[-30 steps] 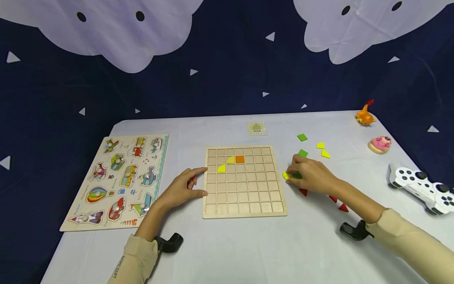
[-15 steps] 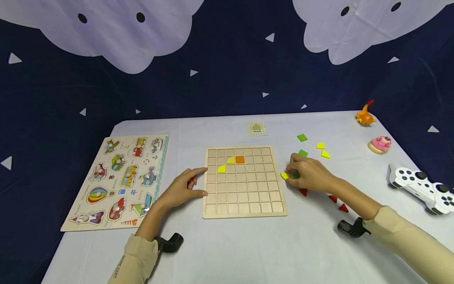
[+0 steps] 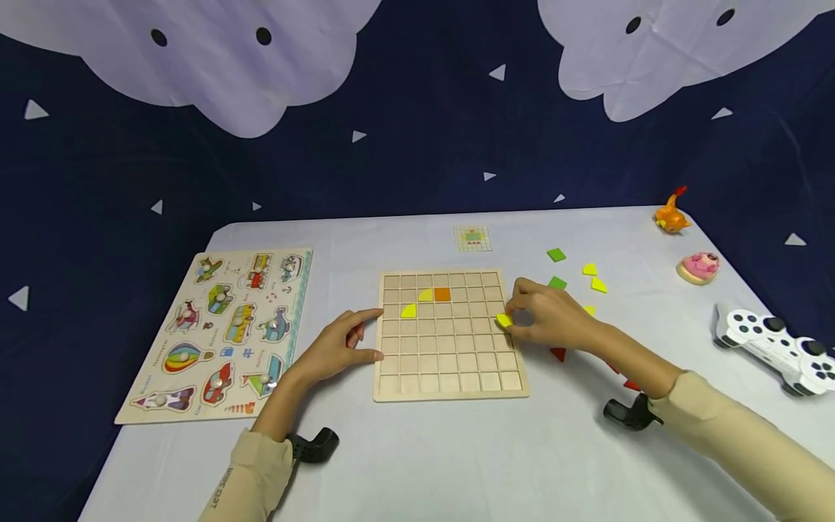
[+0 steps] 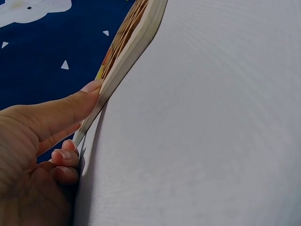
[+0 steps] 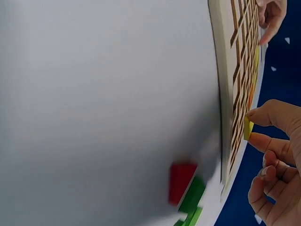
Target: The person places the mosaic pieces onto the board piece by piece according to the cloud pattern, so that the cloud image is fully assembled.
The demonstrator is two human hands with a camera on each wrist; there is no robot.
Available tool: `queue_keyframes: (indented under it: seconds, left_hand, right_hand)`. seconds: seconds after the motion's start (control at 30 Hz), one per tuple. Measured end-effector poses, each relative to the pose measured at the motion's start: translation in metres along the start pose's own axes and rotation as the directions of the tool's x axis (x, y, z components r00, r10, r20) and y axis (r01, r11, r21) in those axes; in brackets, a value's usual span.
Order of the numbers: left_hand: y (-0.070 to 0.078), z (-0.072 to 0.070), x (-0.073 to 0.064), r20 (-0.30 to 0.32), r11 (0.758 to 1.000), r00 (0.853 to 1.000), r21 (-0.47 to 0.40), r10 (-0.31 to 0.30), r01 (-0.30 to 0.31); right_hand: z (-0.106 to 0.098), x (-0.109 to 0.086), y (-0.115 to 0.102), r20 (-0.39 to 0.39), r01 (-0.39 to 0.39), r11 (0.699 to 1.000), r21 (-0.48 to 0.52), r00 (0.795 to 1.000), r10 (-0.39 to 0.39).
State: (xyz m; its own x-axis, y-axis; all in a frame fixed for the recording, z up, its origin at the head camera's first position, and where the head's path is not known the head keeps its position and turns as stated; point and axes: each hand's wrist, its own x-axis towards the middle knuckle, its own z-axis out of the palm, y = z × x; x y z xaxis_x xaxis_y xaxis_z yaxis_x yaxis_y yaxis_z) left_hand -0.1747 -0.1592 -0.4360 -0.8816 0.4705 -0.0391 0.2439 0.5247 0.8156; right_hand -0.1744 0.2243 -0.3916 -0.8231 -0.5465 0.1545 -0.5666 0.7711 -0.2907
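Yellow flat tile is pinched by the right hand, the pale wooden grid board seemingly beneath those fingertips (left hand, thumb and forefinger wide, touches it).

The grid board is pale wood patterned with squares; its quarter-circle tiles are yellow, its square tile orange. The held tile is yellow too, the loose triangular tiles red, the loose four-sided tiles green. The peg puzzle mixes many colours on cream. Tablecloth white, sleeves beige, game controller black and white, backdrop navy with white triangles and pale lilac clouds.
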Motion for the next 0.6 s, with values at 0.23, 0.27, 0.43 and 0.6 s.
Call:
queue_keyframes:
  seconds: [0.23, 0.27, 0.43, 0.6]
  left_hand:
    - [-0.001, 0.001, 0.000, -0.004, 1.000, 1.000, -0.001, -0.009, 0.009]
    - [-0.001, 0.001, 0.000, -0.004, 1.000, 1.000, 0.000, -0.010, 0.010]
    - [0.000, 0.001, 0.000, -0.001, 1.000, 1.000, -0.003, -0.013, 0.013]
    - [0.002, 0.000, 0.000, 0.000, 1.000, 1.000, -0.005, -0.010, 0.010]
  right_hand:
    - [0.008, 0.019, -0.020, -0.002, 0.066, 0.997, -0.032, 0.998, -0.067]
    - [0.009, 0.022, -0.023, 0.003, 0.073, 0.997, -0.032, 0.997, -0.073]
    - [0.013, 0.034, -0.037, 0.031, 0.091, 0.996, -0.019, 0.995, -0.090]
    - [0.017, 0.047, -0.050, 0.046, 0.106, 0.994, -0.021, 0.993, -0.105]
